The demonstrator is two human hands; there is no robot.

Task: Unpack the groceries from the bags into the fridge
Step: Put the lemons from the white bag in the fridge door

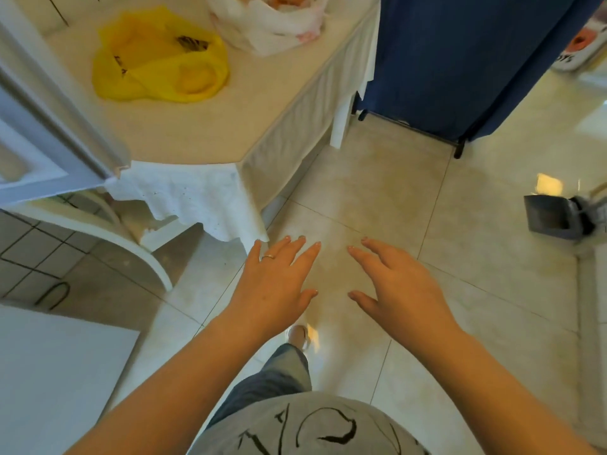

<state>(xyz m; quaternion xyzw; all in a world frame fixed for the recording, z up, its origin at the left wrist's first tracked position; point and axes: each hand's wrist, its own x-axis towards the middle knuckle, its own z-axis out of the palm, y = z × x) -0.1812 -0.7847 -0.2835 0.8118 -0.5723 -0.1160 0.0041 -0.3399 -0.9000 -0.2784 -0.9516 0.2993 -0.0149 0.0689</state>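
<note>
Yellow and white plastic bags lie on the cloth-covered counter while both hands hang empty over the tiled floor.

The yellow bag (161, 57) lies flattened near the middle of the counter (230, 126), and the white bag (269, 24), crumpled with something orange showing inside, sits at the counter's far edge, just beside it. The left hand (276, 284), a ring (267, 257) on one finger, reaches forward palm down with its fingers (305, 257) straight and spread, holding nothing. The right hand (404, 287) lies beside it, near but apart, fingers loosely extended and likewise gripping nothing. Both hover above the floor (377, 198), off the counter's near corner. A white fridge door (42, 126) stands open at the left edge, overlapping the counter's left side. A blue cloth-covered stand (466, 54) stands beyond the counter's right edge.
</note>
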